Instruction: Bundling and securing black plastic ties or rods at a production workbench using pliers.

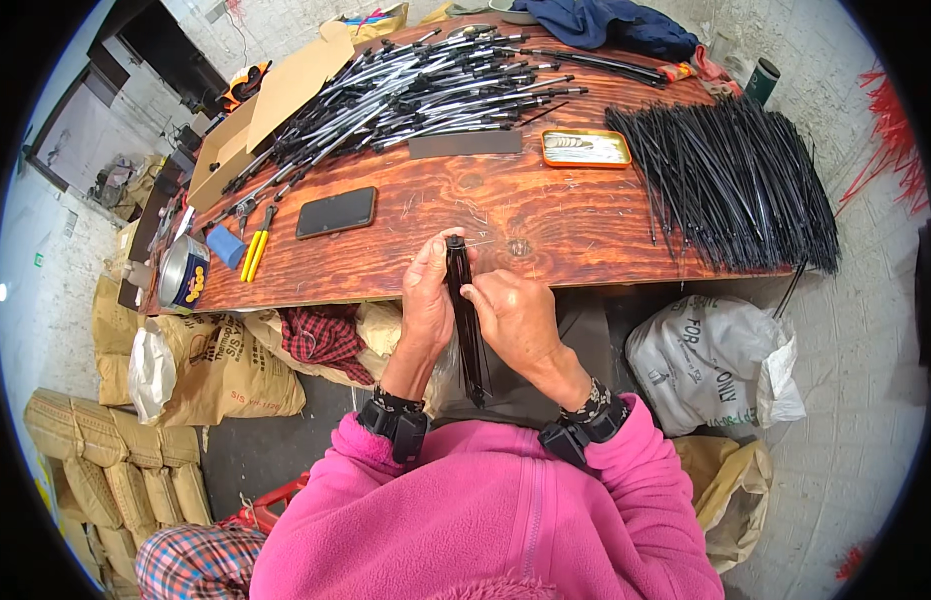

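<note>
In front of my chest, at the table's near edge, a folded bundle of dark, slim ribs, like an umbrella frame [467,335], stands nearly upright with its lower end tilted slightly right. My left hand [427,290] is closed round its upper part, thumb and fingertips at the black top piece. My right hand [520,312] is curled against the bundle's right side, with the thumb pressed on the ribs. A fine wire or thread [479,243] sticks out to the right near the top; its other end is hidden. The bundle's lower end hangs free below both hands.
On the wooden table [385,262] lie a heap of silver-and-black shafts [385,95], a pile of black ribs [735,185], an open tin [585,148], a phone [336,212], yellow-handled pliers [257,250] and a round can [183,272]. Sacks [710,360] stand below.
</note>
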Demonstrator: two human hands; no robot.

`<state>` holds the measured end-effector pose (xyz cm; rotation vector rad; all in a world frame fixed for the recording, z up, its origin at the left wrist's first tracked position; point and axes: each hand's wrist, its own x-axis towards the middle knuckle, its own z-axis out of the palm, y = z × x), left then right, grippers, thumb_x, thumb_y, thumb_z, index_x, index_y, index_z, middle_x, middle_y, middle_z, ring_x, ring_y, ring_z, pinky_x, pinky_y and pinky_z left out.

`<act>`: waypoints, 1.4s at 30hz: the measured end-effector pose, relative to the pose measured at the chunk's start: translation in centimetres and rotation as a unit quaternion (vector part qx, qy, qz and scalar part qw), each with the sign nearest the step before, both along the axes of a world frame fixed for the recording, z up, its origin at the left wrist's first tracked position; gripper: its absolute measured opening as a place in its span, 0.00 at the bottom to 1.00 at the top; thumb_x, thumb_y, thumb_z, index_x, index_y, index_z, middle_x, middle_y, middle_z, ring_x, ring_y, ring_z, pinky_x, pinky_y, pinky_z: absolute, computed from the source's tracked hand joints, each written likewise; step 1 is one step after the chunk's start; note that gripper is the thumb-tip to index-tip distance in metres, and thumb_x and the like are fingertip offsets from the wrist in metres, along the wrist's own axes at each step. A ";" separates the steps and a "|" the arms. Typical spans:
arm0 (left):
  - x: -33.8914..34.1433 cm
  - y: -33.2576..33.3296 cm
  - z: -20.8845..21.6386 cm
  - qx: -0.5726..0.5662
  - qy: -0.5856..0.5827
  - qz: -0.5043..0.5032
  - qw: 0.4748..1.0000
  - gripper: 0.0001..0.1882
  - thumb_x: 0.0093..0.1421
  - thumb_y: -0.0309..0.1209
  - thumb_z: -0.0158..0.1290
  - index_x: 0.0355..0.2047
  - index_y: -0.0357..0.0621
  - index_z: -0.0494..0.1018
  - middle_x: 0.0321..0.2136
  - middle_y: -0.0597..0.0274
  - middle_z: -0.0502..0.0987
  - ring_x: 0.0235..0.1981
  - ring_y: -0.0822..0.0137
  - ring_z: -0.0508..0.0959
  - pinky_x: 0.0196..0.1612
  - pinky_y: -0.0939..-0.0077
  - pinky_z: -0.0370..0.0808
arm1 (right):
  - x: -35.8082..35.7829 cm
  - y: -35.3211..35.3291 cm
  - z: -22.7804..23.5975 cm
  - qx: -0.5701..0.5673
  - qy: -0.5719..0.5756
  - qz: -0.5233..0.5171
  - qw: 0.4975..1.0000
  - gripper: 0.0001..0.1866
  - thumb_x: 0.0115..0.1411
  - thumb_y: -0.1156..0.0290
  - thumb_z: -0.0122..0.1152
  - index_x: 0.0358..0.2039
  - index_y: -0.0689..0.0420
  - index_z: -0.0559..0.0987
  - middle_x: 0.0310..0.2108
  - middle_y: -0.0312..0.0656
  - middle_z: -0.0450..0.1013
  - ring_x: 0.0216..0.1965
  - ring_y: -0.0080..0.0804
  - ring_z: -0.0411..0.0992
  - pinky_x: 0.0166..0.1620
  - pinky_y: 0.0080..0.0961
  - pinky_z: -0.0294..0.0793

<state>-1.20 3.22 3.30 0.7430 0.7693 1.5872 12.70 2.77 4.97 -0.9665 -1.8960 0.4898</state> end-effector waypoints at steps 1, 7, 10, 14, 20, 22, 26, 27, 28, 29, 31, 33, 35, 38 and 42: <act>0.1 0.0 0.0 0.001 0.002 0.004 1.000 0.19 0.70 0.41 0.47 0.52 0.38 0.71 0.35 0.60 0.78 0.36 0.73 0.77 0.41 0.79 0.75 | 0.0 0.0 0.0 0.005 -0.007 -0.001 1.000 0.09 0.57 0.71 0.62 0.23 0.61 0.76 0.21 0.48 0.71 0.24 0.48 0.72 0.26 0.39 0.68; 0.3 0.3 -0.6 0.014 0.019 0.008 1.000 0.19 0.69 0.41 0.47 0.51 0.38 0.71 0.36 0.60 0.79 0.35 0.74 0.77 0.40 0.80 0.75 | 0.1 0.0 0.4 0.016 -0.047 -0.017 0.999 0.09 0.57 0.71 0.62 0.22 0.61 0.77 0.20 0.46 0.71 0.23 0.49 0.72 0.25 0.39 0.68; 0.1 0.3 -0.7 0.005 0.007 0.000 1.000 0.19 0.70 0.40 0.47 0.51 0.39 0.71 0.36 0.60 0.79 0.35 0.74 0.77 0.40 0.80 0.75 | 0.2 0.8 -0.4 -0.004 0.003 0.004 1.000 0.10 0.56 0.71 0.63 0.22 0.62 0.78 0.20 0.46 0.73 0.21 0.45 0.73 0.24 0.36 0.69; -0.2 0.1 -0.5 0.001 -0.002 -0.022 1.000 0.19 0.70 0.40 0.47 0.52 0.39 0.70 0.37 0.59 0.78 0.34 0.73 0.77 0.41 0.80 0.75 | 0.7 1.3 -0.6 -0.098 0.053 0.042 0.993 0.10 0.56 0.71 0.64 0.22 0.63 0.79 0.20 0.44 0.75 0.20 0.34 0.74 0.25 0.29 0.70; 0.7 -0.6 0.4 0.019 -0.043 -0.043 0.998 0.21 0.70 0.41 0.45 0.55 0.39 0.66 0.37 0.59 0.76 0.33 0.72 0.77 0.38 0.80 0.76 | 1.5 1.9 0.0 -0.279 0.116 0.109 0.947 0.09 0.54 0.69 0.66 0.26 0.63 0.81 0.20 0.44 0.77 0.21 0.31 0.76 0.27 0.26 0.73; 0.6 -0.6 0.2 0.048 0.037 -0.035 0.998 0.22 0.71 0.42 0.44 0.56 0.38 0.65 0.37 0.59 0.75 0.33 0.72 0.76 0.36 0.80 0.76 | 1.4 1.8 0.1 -0.304 0.171 0.120 0.929 0.08 0.54 0.71 0.66 0.26 0.63 0.80 0.20 0.42 0.77 0.21 0.25 0.75 0.27 0.23 0.72; 0.3 -0.8 0.1 0.062 0.065 -0.045 0.995 0.22 0.71 0.43 0.43 0.55 0.38 0.65 0.36 0.59 0.74 0.32 0.71 0.76 0.32 0.81 0.75 | 1.4 2.1 -0.6 -0.357 0.216 0.158 0.895 0.07 0.54 0.73 0.67 0.26 0.64 0.80 0.19 0.39 0.76 0.22 0.20 0.74 0.27 0.20 0.72; 0.2 -0.8 0.1 0.063 0.058 -0.053 0.995 0.22 0.71 0.44 0.43 0.54 0.38 0.65 0.35 0.59 0.74 0.31 0.71 0.76 0.31 0.81 0.75 | 1.4 2.3 -0.7 -0.375 0.224 0.173 0.883 0.07 0.54 0.73 0.68 0.26 0.64 0.80 0.19 0.38 0.76 0.22 0.19 0.73 0.27 0.20 0.72; 0.1 -0.7 0.0 0.063 0.059 -0.054 0.995 0.22 0.71 0.44 0.43 0.54 0.38 0.65 0.35 0.59 0.74 0.31 0.71 0.76 0.31 0.81 0.75 | 1.4 2.4 -0.8 -0.376 0.224 0.172 0.883 0.07 0.54 0.73 0.68 0.26 0.64 0.80 0.19 0.38 0.76 0.22 0.19 0.73 0.27 0.20 0.72; 0.0 -0.7 -0.1 0.068 0.050 -0.062 0.994 0.22 0.71 0.44 0.43 0.54 0.38 0.65 0.35 0.59 0.74 0.31 0.71 0.76 0.31 0.81 0.75 | 1.4 2.5 -0.9 -0.394 0.227 0.175 0.873 0.08 0.55 0.73 0.68 0.26 0.64 0.80 0.19 0.37 0.76 0.23 0.18 0.73 0.27 0.20 0.72; -0.2 -0.6 -0.3 0.080 0.033 -0.078 0.993 0.22 0.70 0.44 0.43 0.53 0.39 0.65 0.35 0.58 0.74 0.31 0.71 0.76 0.31 0.81 0.75 | 1.4 2.7 -1.0 -0.430 0.230 0.183 0.854 0.08 0.55 0.72 0.68 0.27 0.64 0.80 0.20 0.35 0.76 0.23 0.17 0.72 0.27 0.19 0.71; -0.1 -0.7 -0.2 0.076 0.026 -0.077 0.994 0.22 0.71 0.44 0.43 0.53 0.39 0.65 0.35 0.58 0.74 0.31 0.71 0.75 0.31 0.82 0.74 | 0.8 2.3 -1.4 -0.403 0.237 0.169 0.868 0.08 0.55 0.72 0.68 0.27 0.64 0.80 0.20 0.36 0.76 0.23 0.17 0.72 0.27 0.20 0.71; 0.1 -0.8 -0.1 0.071 0.009 -0.077 0.995 0.22 0.71 0.44 0.43 0.53 0.38 0.64 0.34 0.59 0.74 0.31 0.72 0.75 0.31 0.82 0.74 | 0.2 1.7 -1.7 -0.348 0.248 0.140 0.893 0.09 0.55 0.71 0.68 0.26 0.64 0.80 0.19 0.38 0.75 0.23 0.16 0.72 0.27 0.21 0.71; 0.2 -0.7 0.2 0.067 0.000 -0.067 0.996 0.22 0.70 0.44 0.44 0.54 0.38 0.64 0.34 0.59 0.74 0.30 0.72 0.75 0.31 0.82 0.73 | -0.2 1.4 -1.5 -0.299 0.211 0.112 0.924 0.09 0.54 0.70 0.68 0.26 0.64 0.79 0.19 0.42 0.75 0.21 0.21 0.72 0.27 0.24 0.71; 0.4 -0.6 0.0 0.100 0.012 -0.065 0.993 0.20 0.70 0.41 0.46 0.53 0.38 0.64 0.34 0.61 0.73 0.30 0.73 0.74 0.33 0.81 0.73 | -0.4 1.5 -1.3 -0.236 0.160 0.085 0.955 0.11 0.53 0.69 0.68 0.26 0.64 0.78 0.20 0.47 0.73 0.20 0.31 0.72 0.26 0.28 0.70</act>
